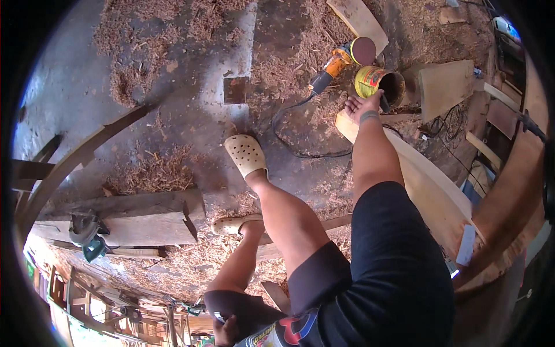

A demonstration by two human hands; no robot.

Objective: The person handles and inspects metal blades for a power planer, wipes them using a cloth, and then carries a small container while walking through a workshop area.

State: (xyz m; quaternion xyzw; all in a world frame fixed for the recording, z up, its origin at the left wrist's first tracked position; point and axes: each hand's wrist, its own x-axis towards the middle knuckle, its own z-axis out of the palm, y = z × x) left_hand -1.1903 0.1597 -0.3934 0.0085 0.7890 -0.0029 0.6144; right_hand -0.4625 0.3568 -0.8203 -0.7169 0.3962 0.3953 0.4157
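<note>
My right hand [361, 107] reaches out over a pale curved board [428, 185], fingers partly curled beside a yellow cylindrical container [367, 81] lying open end to the right. A dark item by the thumb is too small to make out. An orange and black power tool [334, 63] with a round sanding disc lies just above left, its black cord looping on the floor. My left hand [225, 327] is low at the bottom edge by my thigh, closed around a small object with a light part that I cannot identify.
Wood shavings cover parts of the dark floor [191, 87] around my clogs. A green power tool [87, 234] sits on a timber beam [144, 222] at lower left. Curved timber [72, 162] arcs along the left; offcuts [445, 87] and cables lie at right, and more timber stands behind me.
</note>
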